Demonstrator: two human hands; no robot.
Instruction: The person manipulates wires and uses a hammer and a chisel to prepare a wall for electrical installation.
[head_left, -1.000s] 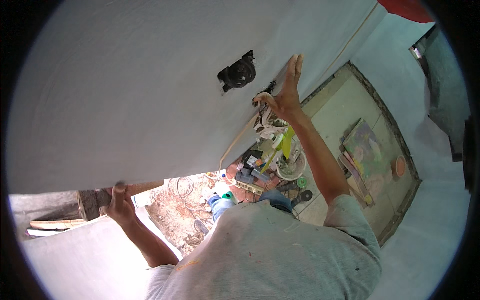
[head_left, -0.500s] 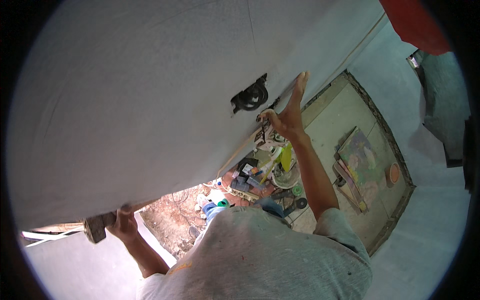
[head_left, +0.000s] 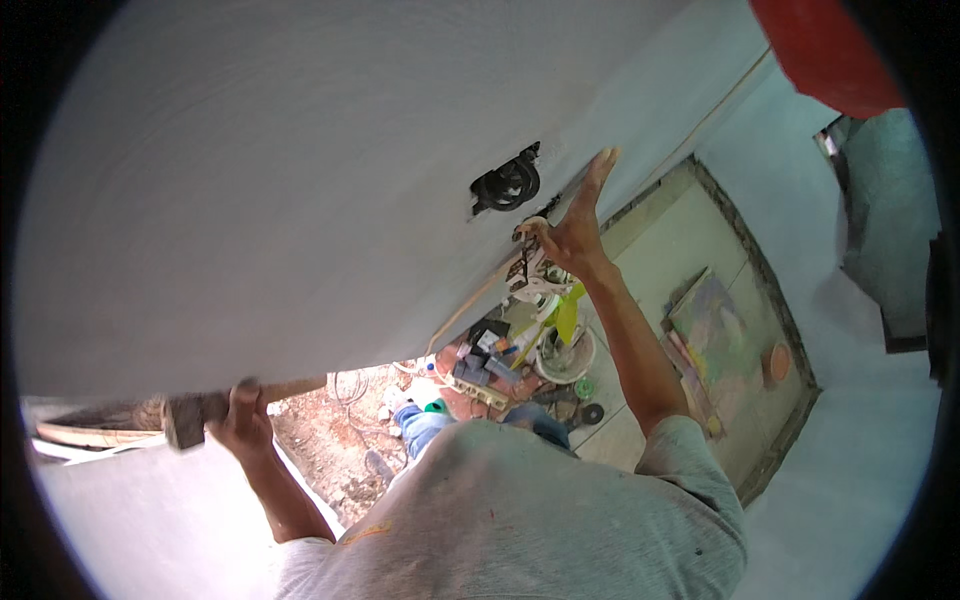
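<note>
My left hand [head_left: 243, 420] is closed around a hammer [head_left: 183, 422] with a blocky grey head and a wooden handle. The hammer lies along the lower edge of the pale grey wall [head_left: 250, 230], its handle pointing right. Farther right, my right hand [head_left: 573, 238] is raised against the wall, fingers stretched out and thumb bent apart. Its thumb is close to a dark gap [head_left: 547, 208] in the wall; whether it touches anything there is hidden. Left of that hand, a black box-like fitting [head_left: 507, 182] sits in a cutout in the wall.
Below lie a round bucket [head_left: 566, 358], a yellow-green bladed thing [head_left: 568, 315], a power strip [head_left: 480, 392] and cables. Flat painted boards [head_left: 705, 330] and an orange pot [head_left: 776, 364] are on the tiled floor at right. Something red [head_left: 830, 55] hangs at top right.
The view has shifted slightly. My left hand and the hammer appear a little higher in the picture. My right hand keeps nearly the same place and shape.
</note>
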